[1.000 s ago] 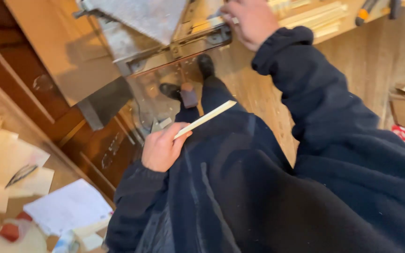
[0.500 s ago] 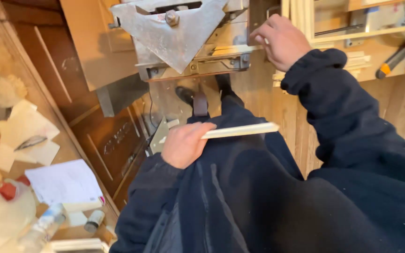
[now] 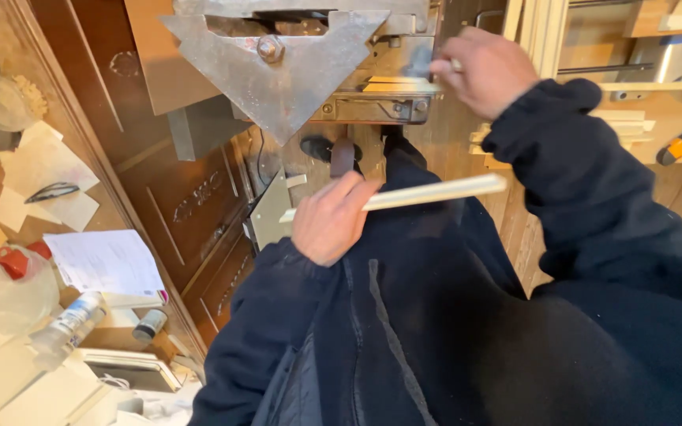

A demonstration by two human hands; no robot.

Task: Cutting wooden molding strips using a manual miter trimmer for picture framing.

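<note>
Strip (image 3: 434, 192) of pale wood is in your left hand (image 3: 329, 221), fingers closed around its near end; it runs out to the right, across your dark jacket, well below the machine (image 3: 286, 67). Your right hand (image 3: 487, 72) is up at the machine's right side, clenched on something small and blurred; what it is, I cannot tell. A short pale piece (image 3: 392, 84) already lies on the machine beside that hand. The strip itself looks not yet placed there.
</note>
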